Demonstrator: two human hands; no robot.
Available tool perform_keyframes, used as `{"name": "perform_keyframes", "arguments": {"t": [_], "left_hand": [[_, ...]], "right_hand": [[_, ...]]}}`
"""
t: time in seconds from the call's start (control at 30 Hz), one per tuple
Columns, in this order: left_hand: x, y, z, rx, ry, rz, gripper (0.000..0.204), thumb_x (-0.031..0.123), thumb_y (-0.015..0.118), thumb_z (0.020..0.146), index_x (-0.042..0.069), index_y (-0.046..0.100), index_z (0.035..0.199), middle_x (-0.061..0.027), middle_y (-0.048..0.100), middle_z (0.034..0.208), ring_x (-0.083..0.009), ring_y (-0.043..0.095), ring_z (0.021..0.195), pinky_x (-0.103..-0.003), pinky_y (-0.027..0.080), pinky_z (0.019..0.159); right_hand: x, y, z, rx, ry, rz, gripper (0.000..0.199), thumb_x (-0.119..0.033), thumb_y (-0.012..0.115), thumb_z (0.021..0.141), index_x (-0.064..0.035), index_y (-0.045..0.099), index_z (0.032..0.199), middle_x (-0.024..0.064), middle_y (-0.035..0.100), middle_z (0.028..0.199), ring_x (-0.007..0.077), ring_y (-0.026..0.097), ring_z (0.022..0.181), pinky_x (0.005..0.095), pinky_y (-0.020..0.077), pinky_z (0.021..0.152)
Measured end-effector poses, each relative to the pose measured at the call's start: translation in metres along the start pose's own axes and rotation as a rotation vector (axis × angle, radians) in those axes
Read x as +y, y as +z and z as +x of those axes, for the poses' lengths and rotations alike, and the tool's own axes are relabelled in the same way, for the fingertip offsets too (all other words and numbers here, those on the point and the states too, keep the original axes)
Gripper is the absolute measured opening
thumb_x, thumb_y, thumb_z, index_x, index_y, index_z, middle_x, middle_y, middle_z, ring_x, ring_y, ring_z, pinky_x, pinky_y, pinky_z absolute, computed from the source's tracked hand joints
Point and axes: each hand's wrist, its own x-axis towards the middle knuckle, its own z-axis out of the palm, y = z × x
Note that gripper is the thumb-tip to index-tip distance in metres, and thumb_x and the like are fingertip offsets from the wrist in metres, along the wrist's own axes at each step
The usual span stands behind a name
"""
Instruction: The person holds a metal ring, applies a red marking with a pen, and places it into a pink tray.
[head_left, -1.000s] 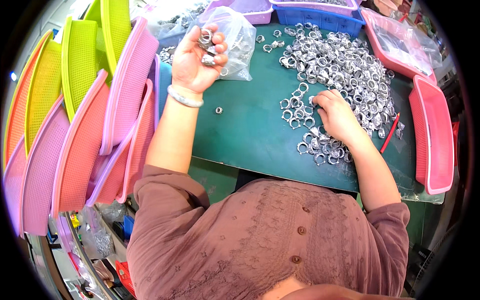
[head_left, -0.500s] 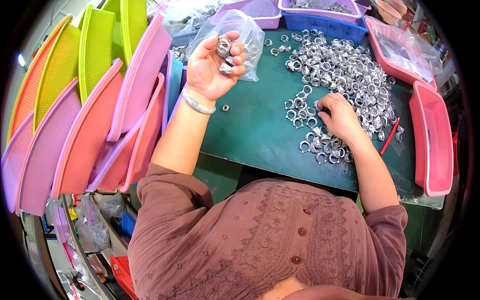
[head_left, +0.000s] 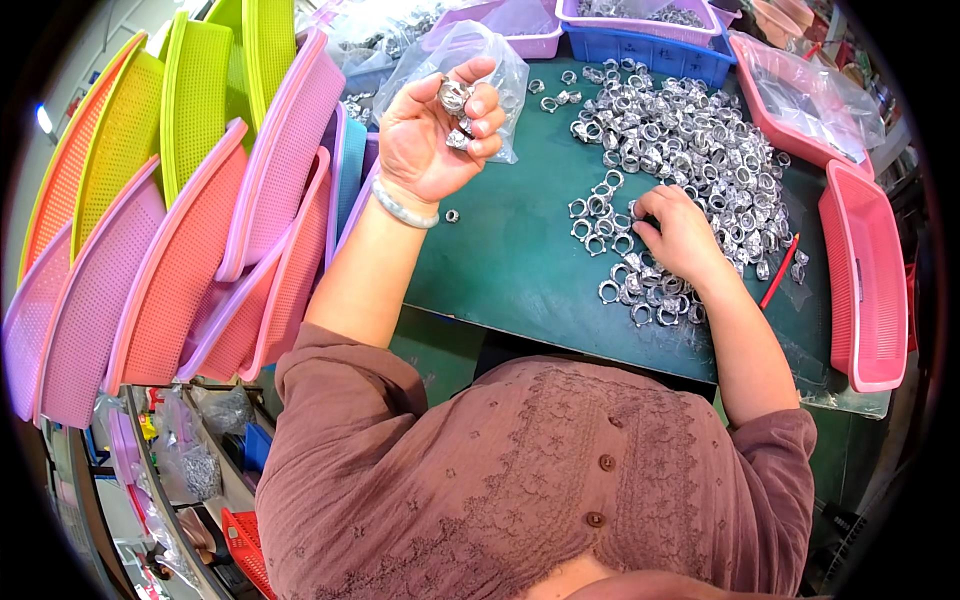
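Holding a few silver-coloured metal rings (head_left: 455, 96), your left hand (head_left: 430, 145) is raised above the counter (head_left: 520, 265), its palm turned toward you and its fingers curled around them. This cupped posture probably stops the rings from slipping out and leaves their bands in your sight. Your right hand (head_left: 684, 235) lies low, thumb and forefinger drawn near each other at a ring (head_left: 632, 208); you cannot tell from this view whether they pinch it or only touch it.

Most of the rings form a large heap (head_left: 700, 150) beyond and beside the right hand, presumably placed there for short reaches. A looser cluster (head_left: 598, 206) lies just left of your fingertips, apart enough for single bands to be distinguished. One lone ring (head_left: 452, 216) rests near your left wrist.

A red pencil (head_left: 779, 272) lies at the heap's right side, and a pink basket (head_left: 845, 290) stands at the counter's right edge. Perforated baskets (head_left: 275, 160) nest at your left, an arrangement that likely saves room.
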Motion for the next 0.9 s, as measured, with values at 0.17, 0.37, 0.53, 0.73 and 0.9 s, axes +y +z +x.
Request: {"name": "perform_keyframes", "arguments": {"t": [0.17, 0.37, 0.53, 0.73, 0.9], "left_hand": [[-0.0026, 0.0033, 0.0021, 0.005, -0.001, -0.01, 0.041, 0.028, 0.042, 0.089, -0.001, 0.046, 0.118, -0.0045, 0.043, 0.076, -0.0145, 0.038, 0.066, -0.024, 0.035, 0.055], [-0.0022, 0.0005, 0.0034, -0.003, -0.009, -0.023, 0.041, 0.03, 0.038, 0.091, -0.001, 0.046, 0.117, -0.004, 0.042, 0.074, -0.0145, 0.039, 0.066, -0.024, 0.035, 0.054], [-0.0014, 0.0041, 0.0042, 0.009, -0.003, -0.022, 0.042, 0.031, 0.037, 0.091, -0.001, 0.046, 0.117, -0.0035, 0.042, 0.07, -0.0141, 0.039, 0.063, -0.024, 0.035, 0.052], [-0.0006, 0.0016, 0.003, 0.0, 0.0, -0.023, 0.042, 0.034, 0.035, 0.092, -0.001, 0.049, 0.111, -0.0031, 0.042, 0.068, -0.0138, 0.039, 0.06, -0.024, 0.035, 0.051], [-0.0044, -0.0031, 0.0006, 0.023, 0.007, -0.03, 0.037, 0.036, 0.037, 0.092, 0.003, 0.052, 0.099, -0.003, 0.041, 0.068, -0.0137, 0.039, 0.06, -0.024, 0.035, 0.05]], "right_hand": [[-0.0002, -0.0006, -0.0003, -0.004, 0.002, 0.002, 0.011, -0.007, 0.062, 0.07, -0.0036, 0.057, 0.079, 0.0092, 0.055, 0.079, 0.0281, 0.052, 0.083, 0.0364, 0.0431, 0.074], [-0.0011, -0.002, 0.0004, -0.006, -0.009, 0.003, 0.011, -0.007, 0.062, 0.07, -0.0037, 0.057, 0.079, 0.0098, 0.055, 0.079, 0.0287, 0.052, 0.083, 0.0369, 0.0431, 0.074], [-0.0013, -0.0021, 0.0009, -0.01, -0.007, 0.006, 0.011, -0.007, 0.062, 0.07, -0.0037, 0.057, 0.079, 0.0098, 0.054, 0.079, 0.0291, 0.052, 0.083, 0.0373, 0.0429, 0.073], [-0.0002, -0.0005, 0.0006, 0.004, -0.023, 0.028, 0.01, -0.007, 0.063, 0.07, -0.0035, 0.058, 0.077, 0.0097, 0.054, 0.078, 0.0289, 0.051, 0.082, 0.0372, 0.0428, 0.073], [0.0, -0.0005, 0.0002, 0.013, -0.027, 0.032, 0.009, -0.007, 0.063, 0.069, -0.0034, 0.058, 0.075, 0.0095, 0.054, 0.077, 0.0288, 0.051, 0.081, 0.0369, 0.043, 0.072]]}}
